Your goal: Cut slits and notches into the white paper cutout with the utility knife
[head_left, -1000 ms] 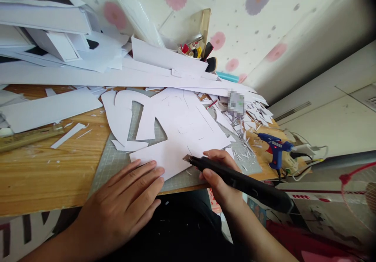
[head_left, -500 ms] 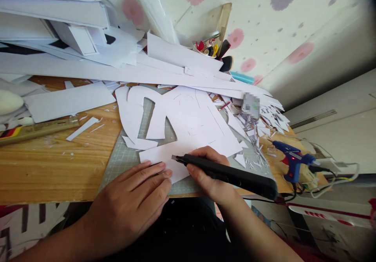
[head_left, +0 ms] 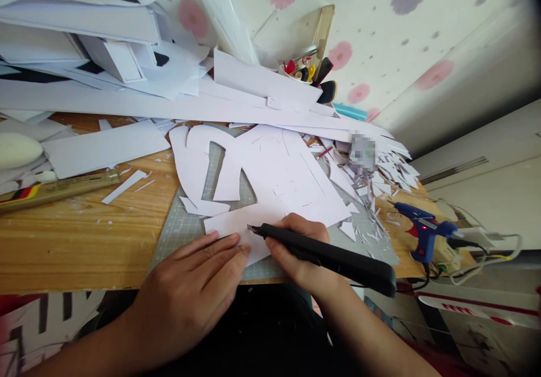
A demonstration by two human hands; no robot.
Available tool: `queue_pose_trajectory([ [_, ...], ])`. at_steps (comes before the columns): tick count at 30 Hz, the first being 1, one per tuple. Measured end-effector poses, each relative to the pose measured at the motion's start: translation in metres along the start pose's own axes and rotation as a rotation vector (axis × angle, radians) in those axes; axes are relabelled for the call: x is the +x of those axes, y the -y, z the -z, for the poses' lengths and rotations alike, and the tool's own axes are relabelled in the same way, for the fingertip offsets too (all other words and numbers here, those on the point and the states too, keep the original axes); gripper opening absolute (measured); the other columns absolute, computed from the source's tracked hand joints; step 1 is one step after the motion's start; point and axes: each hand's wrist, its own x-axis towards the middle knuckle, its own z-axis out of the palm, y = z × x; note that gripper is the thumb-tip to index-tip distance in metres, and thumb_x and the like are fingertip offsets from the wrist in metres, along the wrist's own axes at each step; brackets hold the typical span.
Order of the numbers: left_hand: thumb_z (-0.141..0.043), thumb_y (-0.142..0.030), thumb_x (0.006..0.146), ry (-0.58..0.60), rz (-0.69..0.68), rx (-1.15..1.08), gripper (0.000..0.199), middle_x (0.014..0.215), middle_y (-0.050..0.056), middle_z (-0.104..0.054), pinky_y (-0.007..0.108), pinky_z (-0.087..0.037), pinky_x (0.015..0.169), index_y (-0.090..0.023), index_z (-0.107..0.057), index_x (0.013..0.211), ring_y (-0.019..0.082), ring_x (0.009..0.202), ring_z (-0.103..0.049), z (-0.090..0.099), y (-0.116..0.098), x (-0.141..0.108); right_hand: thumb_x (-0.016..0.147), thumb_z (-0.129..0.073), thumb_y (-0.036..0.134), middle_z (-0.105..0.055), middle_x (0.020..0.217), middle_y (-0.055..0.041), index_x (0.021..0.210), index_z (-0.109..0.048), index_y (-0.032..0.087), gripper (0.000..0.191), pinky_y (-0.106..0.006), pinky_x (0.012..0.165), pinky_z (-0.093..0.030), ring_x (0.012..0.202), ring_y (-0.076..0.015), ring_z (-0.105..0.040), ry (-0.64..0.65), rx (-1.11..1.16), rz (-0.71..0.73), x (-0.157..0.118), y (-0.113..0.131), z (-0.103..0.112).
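My right hand [head_left: 298, 247] is closed around a black utility knife [head_left: 333, 258], its blade extended and pointing left over a white foam board sheet [head_left: 287, 180]. Whether the blade tip touches the board I cannot tell. My left hand [head_left: 198, 275] lies flat with outstretched fingers on the board's near-left part, just below the blade. The sheet carries thin dashed cuts or lines and has cut-out openings on its left side. Beneath it lies a grey-green cutting mat [head_left: 169, 236], partly hidden by the board and my hands.
A blue hot glue gun [head_left: 425, 227] with a lit red light stands at the right edge, cables beside it. White offcuts [head_left: 397, 171] heap at the far right. A gold-coloured tube [head_left: 63, 190] lies left. Long white strips [head_left: 169, 103] and a cup of tools [head_left: 298, 72] line the back.
The knife's handle end has dropped slightly, and its blade tip stays near the same spot. My left hand still presses the board. The whole view has shifted a little.
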Motion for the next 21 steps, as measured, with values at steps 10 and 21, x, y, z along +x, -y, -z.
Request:
queue_pose_trajectory([
  [10, -0.060, -0.015, 0.089, -0.007, 0.074, 0.035, 0.023, 0.107, 0.002, -0.075, 0.032, -0.045, 0.102, -0.016, -0.062, 0.111, 0.015, 0.102, -0.069, -0.002, 0.000, 0.002, 0.071, -0.061, 0.024, -0.057, 0.049, 0.0035, 0.060, -0.059, 0.017, 0.013, -0.016, 0.041, -0.034, 0.042, -0.0068, -0.047, -0.020, -0.043, -0.080, -0.017, -0.005, 0.008],
  [21, -0.060, -0.015, 0.088, -0.030, 0.070, 0.063, 0.022, 0.103, 0.002, -0.075, 0.034, -0.049, 0.097, -0.018, -0.063, 0.110, 0.016, 0.095, -0.071, -0.001, 0.000, 0.005, 0.074, -0.060, 0.020, -0.060, 0.053, 0.0016, 0.069, -0.065, 0.016, 0.008, -0.018, 0.045, -0.037, 0.047, -0.0085, -0.050, 0.012, -0.036, -0.064, -0.045, -0.018, 0.027],
])
